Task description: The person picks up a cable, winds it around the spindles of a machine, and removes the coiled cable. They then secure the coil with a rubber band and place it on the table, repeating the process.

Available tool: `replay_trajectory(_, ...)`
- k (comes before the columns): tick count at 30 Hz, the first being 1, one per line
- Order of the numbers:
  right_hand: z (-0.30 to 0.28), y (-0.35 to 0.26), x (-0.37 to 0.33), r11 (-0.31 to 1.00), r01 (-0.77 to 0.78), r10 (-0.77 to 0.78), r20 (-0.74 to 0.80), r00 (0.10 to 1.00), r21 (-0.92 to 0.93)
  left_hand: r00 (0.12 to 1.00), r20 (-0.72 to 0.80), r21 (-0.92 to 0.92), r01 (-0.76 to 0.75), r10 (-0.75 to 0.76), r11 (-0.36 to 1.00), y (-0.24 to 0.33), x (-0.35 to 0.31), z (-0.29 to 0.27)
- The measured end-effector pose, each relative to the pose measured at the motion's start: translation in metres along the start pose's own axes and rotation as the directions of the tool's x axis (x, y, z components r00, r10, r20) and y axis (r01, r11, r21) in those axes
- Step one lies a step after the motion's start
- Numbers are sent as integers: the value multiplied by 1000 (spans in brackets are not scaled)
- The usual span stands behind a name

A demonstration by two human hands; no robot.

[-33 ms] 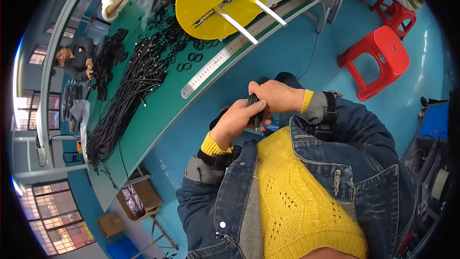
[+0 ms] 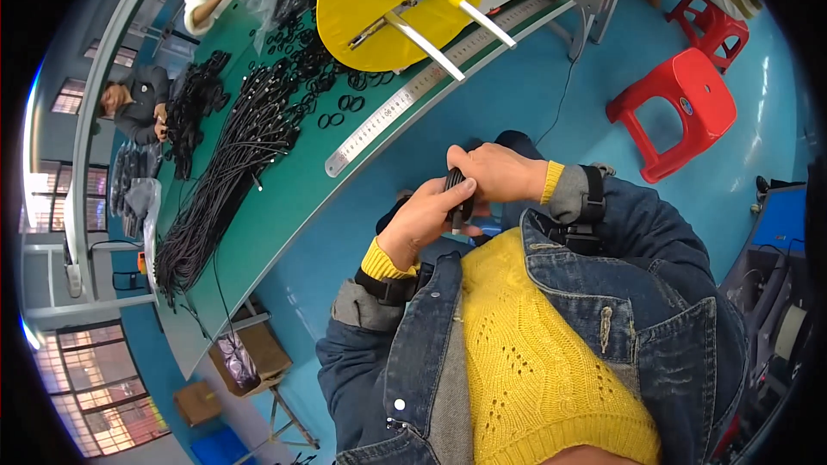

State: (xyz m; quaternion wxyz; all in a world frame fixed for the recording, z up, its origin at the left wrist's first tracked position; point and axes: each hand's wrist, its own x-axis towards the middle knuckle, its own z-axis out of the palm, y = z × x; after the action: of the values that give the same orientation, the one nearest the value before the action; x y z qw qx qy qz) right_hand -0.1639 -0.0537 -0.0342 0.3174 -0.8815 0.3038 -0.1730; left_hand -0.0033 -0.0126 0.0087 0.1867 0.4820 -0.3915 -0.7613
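A bundled black cable [image 2: 457,185] is held in front of my yellow sweater, off the table's edge. My left hand [image 2: 422,215] grips it from the left, thumb lying across the coil. Closed over its upper right side is my right hand [image 2: 504,172], some of whose fingers are hidden beneath the coil. A short cable end with a connector points down below the bundle. On the green table [image 2: 284,198] to my left lies a large pile of straight black cables [image 2: 228,176] with metal tips. Small black rings [image 2: 331,120] are scattered beyond them.
A yellow disc [image 2: 370,9] with two protruding metal rods overhangs the table. Along the table edge runs a steel ruler [image 2: 379,127]. Red stools [image 2: 689,103] stand at right. A cardboard box [image 2: 267,353] is below the table's left end. Two people [image 2: 142,112] are across the table.
The coil and its hanging cable end have turned very slightly between my hands, and a fingertip under the coil shows more. Everything else stays put.
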Motion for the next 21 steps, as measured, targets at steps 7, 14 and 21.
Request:
replay_trajectory(7, 10, -16, -5, 940, 124, -56, 212, 976, -318, 993, 59, 335, 75, -100, 939, -51, 10, -5)
replay_trajectory(14, 23, -15, 13, 941, 121, -99, -87, 991, 315, 989, -51, 127, -131, 138, 983, -51, -3, -19)
replay_trajectory(21, 50, -5, 38, 975, 93, -105, 51, 993, 200, 994, 48, -56, -93, 96, 994, -59, -17, -36)
